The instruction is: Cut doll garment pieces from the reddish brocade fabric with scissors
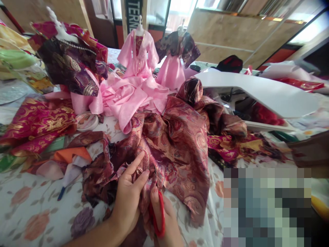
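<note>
A copper-brown brocade fabric [183, 144] with a swirling pattern lies bunched across the middle of the table. My left hand [128, 193] grips a gathered part of it, with the thumb and index finger stretched along the folds. Close on its right, my right hand [169, 218] is closed on red-handled scissors [161, 219]. The scissor blades are hidden by the hand and the cloth, so I cannot tell whether they are apart. Beyond the brown fabric lies a heap of pink satin [131, 94].
Small dress forms wear a pink robe [138, 51], a dark-sleeved pink dress [173, 68] and a dark patterned garment [69, 61]. Magenta-gold brocade [43, 123] lies left, beside a tape roll [87, 121]. A white lidded box [264, 92] stands right. A blurred-out patch covers the lower right.
</note>
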Demonstrator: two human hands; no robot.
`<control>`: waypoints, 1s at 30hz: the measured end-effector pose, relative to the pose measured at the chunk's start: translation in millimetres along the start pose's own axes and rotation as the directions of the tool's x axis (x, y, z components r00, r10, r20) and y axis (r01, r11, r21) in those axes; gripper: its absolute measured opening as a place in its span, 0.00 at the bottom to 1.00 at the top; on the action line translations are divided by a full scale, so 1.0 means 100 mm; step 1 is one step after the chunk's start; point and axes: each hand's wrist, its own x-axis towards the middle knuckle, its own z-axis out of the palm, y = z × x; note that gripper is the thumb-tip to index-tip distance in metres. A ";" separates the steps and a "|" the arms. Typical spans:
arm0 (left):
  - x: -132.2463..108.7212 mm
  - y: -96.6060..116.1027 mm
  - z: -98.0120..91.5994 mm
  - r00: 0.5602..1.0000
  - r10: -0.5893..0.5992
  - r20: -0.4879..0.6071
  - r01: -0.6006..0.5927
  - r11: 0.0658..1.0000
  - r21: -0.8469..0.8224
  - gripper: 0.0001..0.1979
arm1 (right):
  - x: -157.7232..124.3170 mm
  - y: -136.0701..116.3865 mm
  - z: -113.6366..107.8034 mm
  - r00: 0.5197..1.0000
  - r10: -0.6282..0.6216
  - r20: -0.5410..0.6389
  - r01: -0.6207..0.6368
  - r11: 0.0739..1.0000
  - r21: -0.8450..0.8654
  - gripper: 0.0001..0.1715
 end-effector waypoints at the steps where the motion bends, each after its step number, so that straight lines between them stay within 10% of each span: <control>1: 0.00 0.00 0.00 1.000 0.000 0.002 0.000 1.000 0.002 0.28 | 0.02 0.02 0.00 1.000 -0.011 0.007 0.011 1.000 0.005 0.37; 30: 0.01 -0.03 -0.03 0.999 -0.042 0.025 0.043 0.998 -0.051 0.26 | 0.04 0.03 0.01 0.998 -0.057 0.004 0.057 0.998 0.030 0.37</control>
